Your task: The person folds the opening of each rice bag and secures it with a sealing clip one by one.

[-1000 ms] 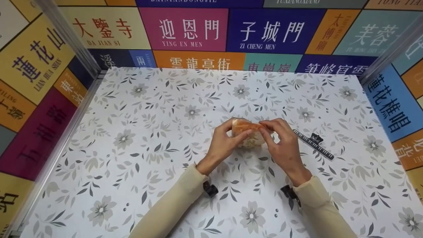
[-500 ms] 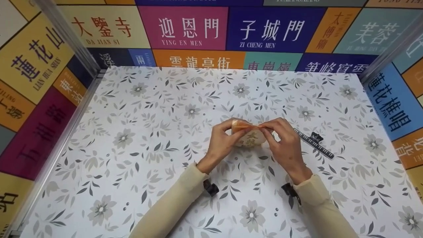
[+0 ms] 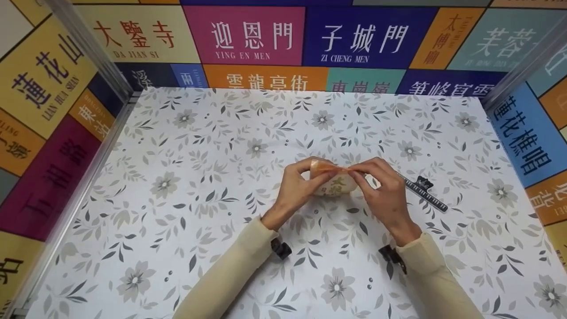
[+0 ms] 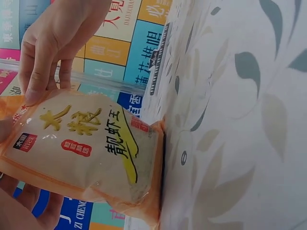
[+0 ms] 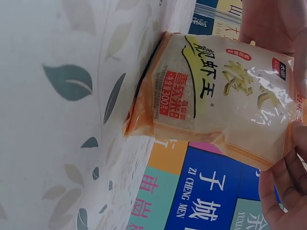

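A small orange-edged plastic bag of rice (image 3: pixel 337 184) with gold and black printing stands upright on the table in front of me. Its bottom edge meets the tabletop in both wrist views. My left hand (image 3: pixel 297 181) pinches the bag's top on the left side, thumb in front and fingers behind. At the top's other side, the thumb and fingertips of my right hand (image 3: pixel 384 190) pinch the gathered orange film. In the left wrist view the full, printed front of the bag (image 4: pixel 91 139) faces the camera. Fingers behind the bag are partly hidden.
Right of my right hand lies a black strip with a piano-key pattern (image 3: pixel 427 197). A small black piece with white lettering (image 3: pixel 424 182) lies against it. Colourful sign-printed panels (image 3: pixel 252 37) wall the flower-patterned table (image 3: pixel 212 248) at the back and sides.
The orange top of the bag is drawn narrower between my hands, and more of its printed front shows. Both hands keep their hold and have barely shifted.
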A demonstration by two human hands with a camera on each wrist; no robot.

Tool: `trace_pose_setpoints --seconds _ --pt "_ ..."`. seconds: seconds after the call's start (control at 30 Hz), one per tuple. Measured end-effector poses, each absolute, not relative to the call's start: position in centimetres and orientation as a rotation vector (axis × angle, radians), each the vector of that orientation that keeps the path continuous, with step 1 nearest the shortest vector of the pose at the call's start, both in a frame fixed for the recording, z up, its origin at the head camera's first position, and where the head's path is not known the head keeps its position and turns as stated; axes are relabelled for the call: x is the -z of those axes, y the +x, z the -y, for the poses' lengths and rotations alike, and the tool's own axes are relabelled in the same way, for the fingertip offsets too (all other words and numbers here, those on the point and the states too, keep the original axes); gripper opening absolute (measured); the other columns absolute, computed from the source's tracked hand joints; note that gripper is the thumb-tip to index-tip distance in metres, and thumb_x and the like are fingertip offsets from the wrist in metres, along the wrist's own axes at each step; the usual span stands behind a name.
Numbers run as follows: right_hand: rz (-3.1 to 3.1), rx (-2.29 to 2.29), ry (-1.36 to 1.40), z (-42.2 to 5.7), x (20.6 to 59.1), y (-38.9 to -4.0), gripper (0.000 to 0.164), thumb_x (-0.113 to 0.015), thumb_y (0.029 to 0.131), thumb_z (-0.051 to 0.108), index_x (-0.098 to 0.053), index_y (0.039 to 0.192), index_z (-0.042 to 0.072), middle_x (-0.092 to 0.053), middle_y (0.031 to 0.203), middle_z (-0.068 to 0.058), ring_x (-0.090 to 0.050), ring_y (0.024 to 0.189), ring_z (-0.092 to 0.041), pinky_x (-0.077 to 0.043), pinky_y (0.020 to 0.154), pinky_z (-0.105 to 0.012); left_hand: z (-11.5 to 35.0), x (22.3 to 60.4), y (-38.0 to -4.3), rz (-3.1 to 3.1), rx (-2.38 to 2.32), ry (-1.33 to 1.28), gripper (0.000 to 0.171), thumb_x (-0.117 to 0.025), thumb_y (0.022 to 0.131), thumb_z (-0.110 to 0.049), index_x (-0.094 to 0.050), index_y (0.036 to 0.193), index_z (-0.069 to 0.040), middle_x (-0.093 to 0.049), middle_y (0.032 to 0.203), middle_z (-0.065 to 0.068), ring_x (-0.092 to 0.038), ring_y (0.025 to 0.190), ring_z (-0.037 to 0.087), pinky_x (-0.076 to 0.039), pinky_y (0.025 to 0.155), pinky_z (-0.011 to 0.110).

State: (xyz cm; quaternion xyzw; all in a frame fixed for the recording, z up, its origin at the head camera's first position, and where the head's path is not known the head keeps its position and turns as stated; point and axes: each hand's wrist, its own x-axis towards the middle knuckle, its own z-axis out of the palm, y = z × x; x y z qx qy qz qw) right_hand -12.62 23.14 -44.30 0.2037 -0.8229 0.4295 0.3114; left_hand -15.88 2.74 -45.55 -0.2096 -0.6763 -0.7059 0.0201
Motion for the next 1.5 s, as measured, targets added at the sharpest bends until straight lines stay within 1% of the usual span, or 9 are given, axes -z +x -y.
trace_pose_setpoints --seconds 0.17,0.3,0.47,0.63,0.8,0.97,1.23,1.5 --pt "2.173 -1.134 0.554 -23.2 44.5 -12.7 0.01 -0.08 0.089 0.002 -0.08 0.098 0.007 -0.073 0.09 -0.005 -0.071 0.084 -0.017 -0.054 0.081 -0.013 -3.0 45.3 -16.1 2.131 2.166 -0.661 0.021 -0.084 0.09 -0.021 -0.08 0.108 -0.011 -0.08 0.107 0.005 -0.072 0.101 0.011 -0.055 0.097 0.029" --pt "2.163 -1.141 0.576 -23.1 44.5 -12.8 0.01 -0.079 0.089 0.001 -0.08 0.098 0.006 -0.073 0.09 -0.007 -0.071 0.085 -0.018 -0.055 0.084 -0.013 -3.4 45.2 -16.3 2.118 2.205 -0.693 0.022 -0.083 0.091 -0.023 -0.08 0.11 -0.012 -0.078 0.11 0.003 -0.071 0.103 0.013 -0.057 0.093 0.03" --pt "2.166 -1.157 0.58 -22.9 44.6 -12.6 0.012 -0.079 0.09 -0.001 -0.08 0.099 0.006 -0.074 0.09 -0.008 -0.07 0.087 -0.015 -0.055 0.087 -0.013 -3.7 45.2 -16.5 2.075 2.325 -0.696 0.021 -0.08 0.093 -0.02 -0.08 0.112 -0.01 -0.077 0.116 0.006 -0.072 0.105 0.016 -0.06 0.091 0.031" --pt "2.179 -1.144 0.577 -22.8 44.7 -12.6 0.013 -0.078 0.09 -0.001 -0.08 0.1 0.007 -0.074 0.091 -0.008 -0.069 0.089 -0.012 -0.054 0.088 -0.012 -3.7 45.3 -16.5 2.042 2.366 -0.7 0.02 -0.078 0.095 -0.016 -0.08 0.112 -0.005 -0.078 0.116 0.009 -0.074 0.105 0.016 -0.061 0.095 0.034" --pt "2.197 -1.071 0.576 -22.9 44.6 -12.5 0.014 -0.079 0.089 0.0 -0.08 0.101 0.007 -0.073 0.09 -0.008 -0.068 0.086 -0.016 -0.051 0.084 -0.013 -3.8 45.0 -16.4 1.999 2.401 -0.729 0.019 -0.074 0.098 -0.014 -0.079 0.111 -0.001 -0.08 0.113 0.012 -0.076 0.104 0.017 -0.061 0.096 0.036" --pt "2.203 -0.899 0.642 -23.4 44.4 -12.6 0.012 -0.079 0.09 0.002 -0.079 0.102 0.004 -0.074 0.09 -0.008 -0.069 0.086 -0.02 -0.051 0.085 -0.014 -3.8 44.9 -16.5 1.972 2.414 -0.764 0.019 -0.071 0.099 -0.012 -0.079 0.111 0.001 -0.08 0.114 0.014 -0.077 0.106 0.019 -0.061 0.098 0.038" --pt "2.181 -0.748 0.704 -23.8 44.5 -12.8 0.011 -0.078 0.091 0.0 -0.077 0.102 0.0 -0.074 0.091 -0.01 -0.069 0.086 -0.023 -0.055 0.081 -0.025 -3.7 44.7 -16.7 1.968 2.402 -0.793 0.019 -0.07 0.1 -0.012 -0.079 0.111 0.001 -0.08 0.114 0.014 -0.076 0.107 0.019 -0.061 0.098 0.039" --pt "2.224 -0.697 0.728 -24.5 44.8 -12.7 0.013 -0.077 0.09 -0.002 -0.076 0.103 -0.001 -0.075 0.095 -0.01 -0.068 0.09 -0.024 -0.055 0.086 -0.025 -3.8 44.6 -16.8 1.949 2.413 -0.813 0.018 -0.069 0.1 -0.009 -0.078 0.11 0.003 -0.08 0.113 0.015 -0.077 0.106 0.02 -0.061 0.099 0.04"
